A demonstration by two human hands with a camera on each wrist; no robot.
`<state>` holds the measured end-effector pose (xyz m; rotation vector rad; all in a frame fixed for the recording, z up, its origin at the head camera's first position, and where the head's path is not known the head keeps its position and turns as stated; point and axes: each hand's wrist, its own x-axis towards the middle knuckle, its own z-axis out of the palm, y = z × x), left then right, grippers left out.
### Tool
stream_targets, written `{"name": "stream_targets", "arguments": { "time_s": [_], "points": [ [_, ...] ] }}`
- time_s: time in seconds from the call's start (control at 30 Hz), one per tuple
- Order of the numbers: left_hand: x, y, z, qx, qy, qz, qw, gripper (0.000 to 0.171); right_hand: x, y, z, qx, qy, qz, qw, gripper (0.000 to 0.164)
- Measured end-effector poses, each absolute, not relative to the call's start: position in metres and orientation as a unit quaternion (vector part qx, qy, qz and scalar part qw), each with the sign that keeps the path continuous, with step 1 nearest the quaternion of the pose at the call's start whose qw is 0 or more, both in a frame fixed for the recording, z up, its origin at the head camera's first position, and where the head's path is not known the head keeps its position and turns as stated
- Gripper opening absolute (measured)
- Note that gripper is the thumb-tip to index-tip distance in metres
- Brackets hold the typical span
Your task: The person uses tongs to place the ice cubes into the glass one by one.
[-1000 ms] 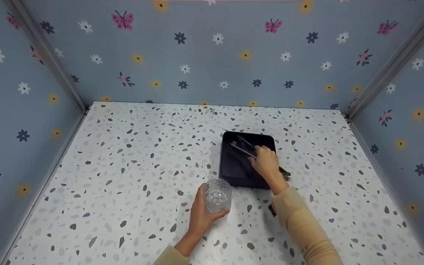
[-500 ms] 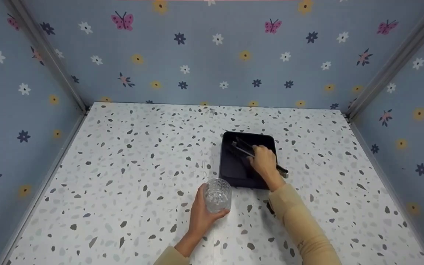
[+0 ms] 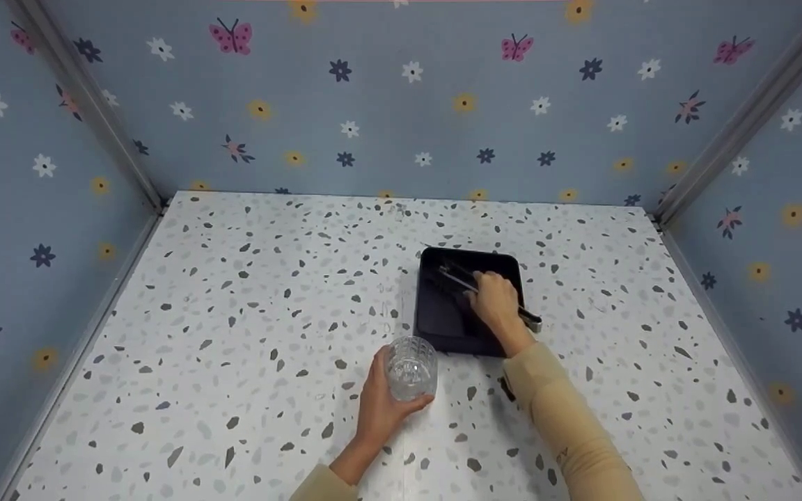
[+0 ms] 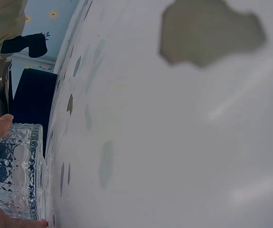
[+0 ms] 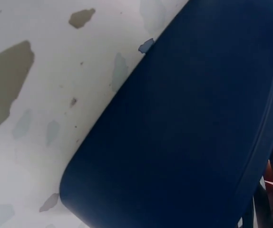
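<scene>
My left hand [image 3: 381, 416] holds a clear cut-glass tumbler [image 3: 411, 369] upright on the table, thumb on the near side and fingers round the left. Its diamond pattern shows close up in the left wrist view. My right hand [image 3: 497, 303] grips a pair of metal tongs [image 3: 458, 280] over a dark, square-cornered bin [image 3: 436, 344]. The tips point down into the bin at its far left, close together; the looped end sticks out past the right rim. In the right wrist view the bin's outer wall [image 5: 174, 118] hides most of the hand and tongs.
The bin stands just beyond the tumbler, to its right. Under the right sleeve shows a small dark piece [image 3: 507, 390]. A speckled white table [image 3: 234, 313] lies between flower-patterned panels [image 3: 401, 97] at the back and both sides.
The tips of the tongs have drawn closer together. My right hand has moved slightly left and away from me with them. The left hand and tumbler have stayed put.
</scene>
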<state>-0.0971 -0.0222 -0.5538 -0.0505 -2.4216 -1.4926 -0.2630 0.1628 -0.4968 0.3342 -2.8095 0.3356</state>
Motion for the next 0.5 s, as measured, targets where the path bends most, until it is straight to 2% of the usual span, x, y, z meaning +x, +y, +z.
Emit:
{"name": "stream_targets", "arguments": {
  "time_s": [0.5],
  "points": [
    [-0.0959, -0.0222, -0.5534, -0.011, -0.844, -0.516, 0.144, 0.099, -0.2690, 0.1592, -0.4986, 0.117, -0.974, 0.125, 0.151, 0.018]
  ]
}}
